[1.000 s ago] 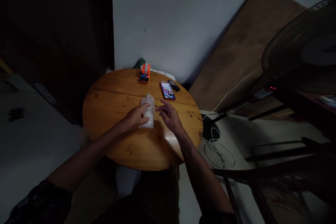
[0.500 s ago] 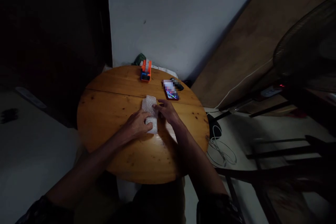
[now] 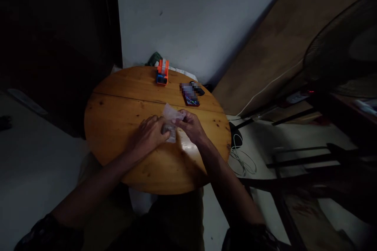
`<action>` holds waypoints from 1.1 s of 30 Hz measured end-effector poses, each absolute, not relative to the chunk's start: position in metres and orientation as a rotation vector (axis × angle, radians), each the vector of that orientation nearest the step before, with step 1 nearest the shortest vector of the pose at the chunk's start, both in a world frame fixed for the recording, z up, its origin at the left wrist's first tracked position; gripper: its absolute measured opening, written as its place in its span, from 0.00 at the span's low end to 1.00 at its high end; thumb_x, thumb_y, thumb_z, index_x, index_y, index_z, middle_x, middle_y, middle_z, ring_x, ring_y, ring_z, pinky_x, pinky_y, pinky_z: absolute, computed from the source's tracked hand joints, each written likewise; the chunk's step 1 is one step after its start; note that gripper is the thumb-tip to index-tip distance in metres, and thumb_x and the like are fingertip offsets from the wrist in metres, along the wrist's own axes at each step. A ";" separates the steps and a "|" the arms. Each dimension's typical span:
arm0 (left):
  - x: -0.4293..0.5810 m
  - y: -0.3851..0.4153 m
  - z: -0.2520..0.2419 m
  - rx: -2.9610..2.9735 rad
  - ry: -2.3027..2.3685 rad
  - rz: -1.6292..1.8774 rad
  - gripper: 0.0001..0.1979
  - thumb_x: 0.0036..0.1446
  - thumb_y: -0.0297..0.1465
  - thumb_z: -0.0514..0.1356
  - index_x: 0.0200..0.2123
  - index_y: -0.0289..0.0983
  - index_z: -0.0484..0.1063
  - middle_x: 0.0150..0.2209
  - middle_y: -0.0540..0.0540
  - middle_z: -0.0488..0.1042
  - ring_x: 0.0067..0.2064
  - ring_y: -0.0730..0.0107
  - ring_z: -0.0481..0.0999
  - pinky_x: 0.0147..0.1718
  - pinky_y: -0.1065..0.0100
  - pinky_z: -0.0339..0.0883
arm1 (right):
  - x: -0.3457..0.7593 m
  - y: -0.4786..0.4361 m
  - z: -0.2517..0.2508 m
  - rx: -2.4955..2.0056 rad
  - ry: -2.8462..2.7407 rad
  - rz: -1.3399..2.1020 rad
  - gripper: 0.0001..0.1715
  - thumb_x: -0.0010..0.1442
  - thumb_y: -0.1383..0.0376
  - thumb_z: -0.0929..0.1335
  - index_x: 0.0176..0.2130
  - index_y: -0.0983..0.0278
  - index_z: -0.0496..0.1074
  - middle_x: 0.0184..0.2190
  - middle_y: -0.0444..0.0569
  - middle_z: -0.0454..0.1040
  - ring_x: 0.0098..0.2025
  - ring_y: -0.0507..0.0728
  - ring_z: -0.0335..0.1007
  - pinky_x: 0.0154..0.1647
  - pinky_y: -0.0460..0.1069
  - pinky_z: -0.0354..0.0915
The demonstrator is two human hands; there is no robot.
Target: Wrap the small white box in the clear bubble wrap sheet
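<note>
A small piece of bubble wrap is between my hands over the middle of the round wooden table. Its far part is lifted and bent, pinched by my right hand between thumb and fingers. On the near part, my left hand grips the left side, thumb toward the viewer's side and fingers curled behind. Whether anything lies inside the wrap cannot be made out.
Near the far edge stands an orange and blue tape dispenser. A phone lies right of it, with a dark object beside it. A fan and a coiled cable are off to the right.
My right hand has taken hold of the wrap's far part and raised it off the flat, folding it. My left hand stays at the wrap's left side. The view has shifted slightly.
</note>
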State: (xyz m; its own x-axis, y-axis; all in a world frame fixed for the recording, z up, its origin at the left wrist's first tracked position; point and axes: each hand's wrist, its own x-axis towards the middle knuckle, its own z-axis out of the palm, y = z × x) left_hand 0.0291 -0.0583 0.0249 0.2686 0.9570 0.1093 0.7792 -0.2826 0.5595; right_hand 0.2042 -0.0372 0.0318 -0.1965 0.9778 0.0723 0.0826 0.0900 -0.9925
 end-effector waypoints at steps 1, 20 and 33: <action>0.029 -0.062 0.026 2.179 1.634 0.636 0.15 0.57 0.37 0.61 0.45 0.37 0.77 0.42 0.40 0.76 0.48 0.51 0.75 0.48 0.56 0.66 | 0.204 -0.041 0.030 -1.128 -1.505 1.195 0.16 0.50 0.57 0.75 0.30 0.62 0.68 0.25 0.40 0.68 0.28 0.51 0.64 0.32 0.47 0.62; -0.004 -0.065 -0.009 2.420 0.952 0.751 0.39 0.45 0.21 0.57 0.64 0.37 0.66 0.66 0.39 0.65 0.67 0.53 0.64 0.66 0.51 0.59 | 0.215 -0.094 -0.026 -0.916 -2.224 0.261 0.23 0.59 0.71 0.66 0.54 0.62 0.70 0.59 0.60 0.71 0.63 0.62 0.66 0.62 0.61 0.65; 0.010 -0.037 0.019 1.838 1.221 0.680 0.18 0.51 0.41 0.62 0.38 0.34 0.79 0.33 0.45 0.79 0.36 0.58 0.77 0.33 0.65 0.68 | 0.212 -0.040 0.004 -1.106 -1.661 1.276 0.11 0.51 0.60 0.72 0.33 0.63 0.72 0.28 0.43 0.75 0.29 0.54 0.71 0.33 0.49 0.68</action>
State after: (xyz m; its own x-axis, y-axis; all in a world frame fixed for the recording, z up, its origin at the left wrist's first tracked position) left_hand 0.0104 -0.0367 0.0190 0.3873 0.9219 0.0010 0.4862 -0.2051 0.8494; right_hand 0.2115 -0.0398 0.0045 -0.3414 0.9381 0.0583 0.1854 0.1281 -0.9743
